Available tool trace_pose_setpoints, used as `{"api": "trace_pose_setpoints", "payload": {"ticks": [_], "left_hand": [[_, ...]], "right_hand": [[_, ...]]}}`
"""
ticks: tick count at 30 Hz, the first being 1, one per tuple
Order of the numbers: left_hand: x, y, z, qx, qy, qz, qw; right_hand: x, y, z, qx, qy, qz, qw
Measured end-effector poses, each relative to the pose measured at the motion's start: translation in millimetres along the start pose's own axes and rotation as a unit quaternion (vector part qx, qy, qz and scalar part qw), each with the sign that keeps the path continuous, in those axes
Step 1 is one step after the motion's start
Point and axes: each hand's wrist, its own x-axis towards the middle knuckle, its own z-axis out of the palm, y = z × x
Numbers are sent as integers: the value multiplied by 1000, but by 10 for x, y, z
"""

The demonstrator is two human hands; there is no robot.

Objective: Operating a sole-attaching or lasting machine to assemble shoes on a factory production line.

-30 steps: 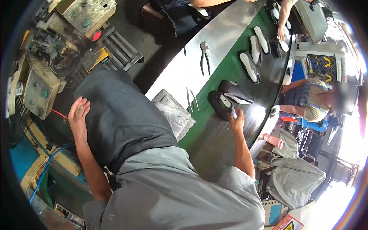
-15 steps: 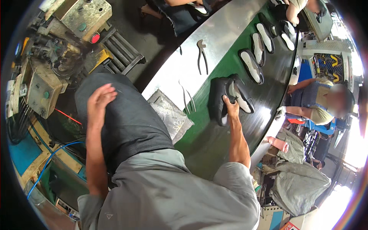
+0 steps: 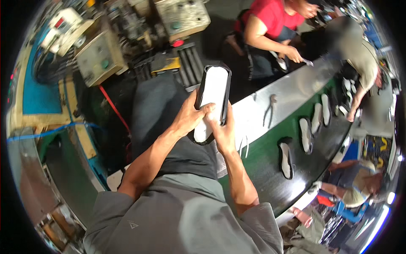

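A black shoe (image 3: 214,86) is held up over my lap by both hands, its long white underside facing up. My left hand (image 3: 189,113) grips its left side, with the thumb lying on the white face. On the other side my right hand (image 3: 222,126) wraps the shoe near its lower end, its thumb also on the white face. The fingers beneath are partly hidden. Beyond my right forearm, a similar black shoe (image 3: 286,160) lies white side up on the dark green belt (image 3: 262,169).
More shoes (image 3: 306,135) lie along the belt. Pliers (image 3: 270,111) and a thin pale tool (image 3: 244,146) rest on the metal ledge (image 3: 292,89). A person in red (image 3: 270,29) sits ahead; other people work along the belt. Machine boxes (image 3: 100,59) stand at left.
My right hand has lifted a shoe off the belt and brought it over my lap. My left hand has come from my thigh to grip it. The view has swung.
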Motion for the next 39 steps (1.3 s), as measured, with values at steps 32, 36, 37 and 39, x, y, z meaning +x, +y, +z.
{"api": "trace_pose_setpoints", "payload": {"ticks": [32,36,37,39], "left_hand": [[-396,486,-1489,321,81,161,930],[-303,409,-1445,363,120,207,901],[-284,382,-1420,363,119,206,901],[-253,333,-1354,392,176,212,878]], "right_hand": [[554,-586,1022,-223,-130,-201,945],[717,-664,1087,-261,-100,-225,933],[719,-664,1126,-261,-100,-223,934],[712,-681,1157,-294,-73,-201,931]]}}
